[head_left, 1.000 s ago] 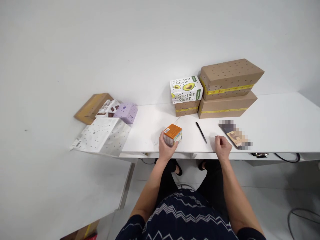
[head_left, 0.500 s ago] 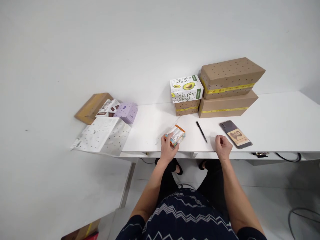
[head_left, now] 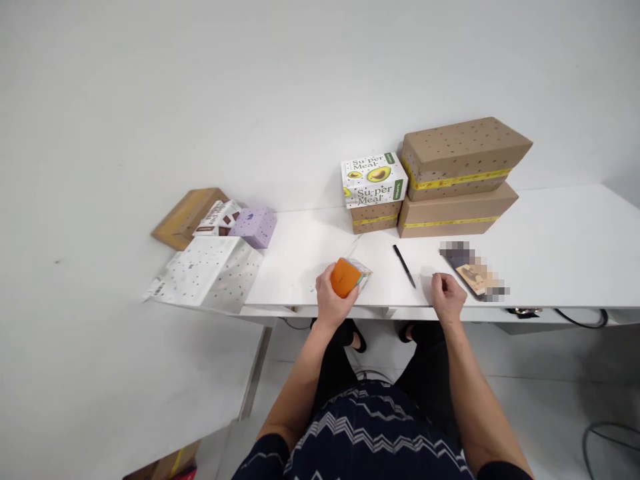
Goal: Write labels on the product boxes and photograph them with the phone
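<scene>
Left hand (head_left: 334,305) covers part of the orange box (head_left: 346,277); print on its side panel too small to read. Right hand (head_left: 449,299) is curled, most fingertips out of sight. Phone (head_left: 467,270) is pixelated, edges and screen detail lost. Purple box (head_left: 253,227) hides part of the chocolate packet (head_left: 214,217). Bottom edge cuts off the shirt (head_left: 360,433) and a floor carton (head_left: 170,463); right edge cuts the table (head_left: 565,247).

Single head-worn camera facing forward, down: torso (head_left: 370,437) nearest, left hand (head_left: 334,304) and right hand (head_left: 449,299) farther, wall (head_left: 280,93) beyond.
</scene>
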A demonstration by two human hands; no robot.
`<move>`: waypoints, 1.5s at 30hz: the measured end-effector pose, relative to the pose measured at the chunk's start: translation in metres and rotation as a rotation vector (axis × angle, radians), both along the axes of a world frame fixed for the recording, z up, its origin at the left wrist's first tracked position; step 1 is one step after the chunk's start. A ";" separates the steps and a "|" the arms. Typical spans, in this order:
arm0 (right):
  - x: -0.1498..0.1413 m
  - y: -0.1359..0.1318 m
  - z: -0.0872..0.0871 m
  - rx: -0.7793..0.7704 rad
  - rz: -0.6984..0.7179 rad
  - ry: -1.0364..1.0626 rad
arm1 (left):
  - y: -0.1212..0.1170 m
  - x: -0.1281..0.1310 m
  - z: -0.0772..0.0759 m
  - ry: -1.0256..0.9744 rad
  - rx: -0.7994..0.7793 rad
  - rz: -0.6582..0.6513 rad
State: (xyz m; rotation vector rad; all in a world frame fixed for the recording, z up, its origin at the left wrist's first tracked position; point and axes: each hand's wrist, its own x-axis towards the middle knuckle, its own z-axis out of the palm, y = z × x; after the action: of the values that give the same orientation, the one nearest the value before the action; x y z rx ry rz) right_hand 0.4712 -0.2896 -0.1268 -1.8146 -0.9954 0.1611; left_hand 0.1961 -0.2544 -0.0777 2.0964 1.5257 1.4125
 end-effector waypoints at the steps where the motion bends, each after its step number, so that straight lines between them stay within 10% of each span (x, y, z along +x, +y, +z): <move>1: 0.000 0.000 -0.001 -0.001 0.000 0.001 | 0.002 0.002 0.004 0.041 0.017 0.004; 9: 0.001 0.000 0.005 -0.006 0.018 0.052 | 0.010 0.019 -0.002 0.128 -0.092 -0.078; 21: -0.019 0.044 0.042 -0.592 0.305 -0.130 | 0.019 0.009 -0.018 -0.153 -0.260 -0.343; 28: -0.027 0.042 0.051 -0.472 0.415 0.081 | 0.010 0.011 -0.017 -0.269 -0.363 -0.336; 35: -0.064 0.038 0.086 0.162 0.514 0.716 | 0.014 0.032 -0.014 -0.481 -0.403 -0.176; 45: -0.114 0.056 0.088 0.056 0.628 0.376 | 0.023 0.034 -0.011 -0.506 -0.424 -0.221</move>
State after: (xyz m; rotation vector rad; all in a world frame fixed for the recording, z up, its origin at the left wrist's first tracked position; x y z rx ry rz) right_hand 0.3572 -0.2332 -0.0392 -1.3011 -1.2428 0.8180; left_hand 0.2299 -0.2317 -0.0882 1.4635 1.2120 1.2712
